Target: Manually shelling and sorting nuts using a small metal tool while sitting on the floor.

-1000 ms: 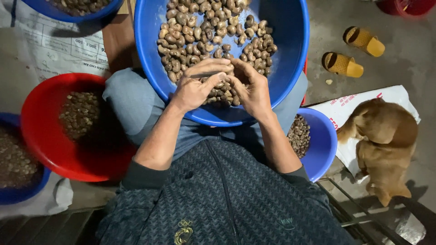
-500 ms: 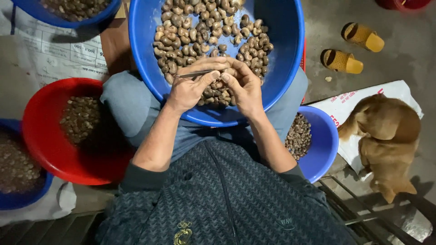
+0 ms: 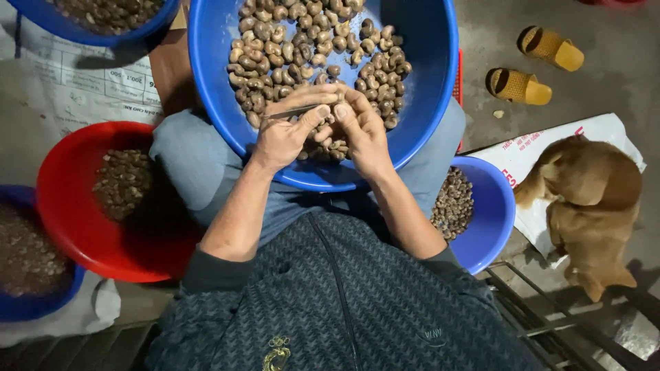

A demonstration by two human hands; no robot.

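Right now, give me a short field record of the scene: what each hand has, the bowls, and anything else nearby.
left hand: grips a thin metal blade
right hand: pinches a nut against the blade; the nut is hidden
big blue bowl: on the lap, holds cashew nuts
red bowl: person's left, nuts inside
small blue bowl: person's right, nuts inside
dog: lying on a white sack
sandals: on the floor

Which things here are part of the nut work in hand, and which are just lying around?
In use: left hand holding thin metal tool; right hand; nuts in big blue basin; red bowl; small blue bowl.
Lying about: yellow slippers; brown dog; white sack.
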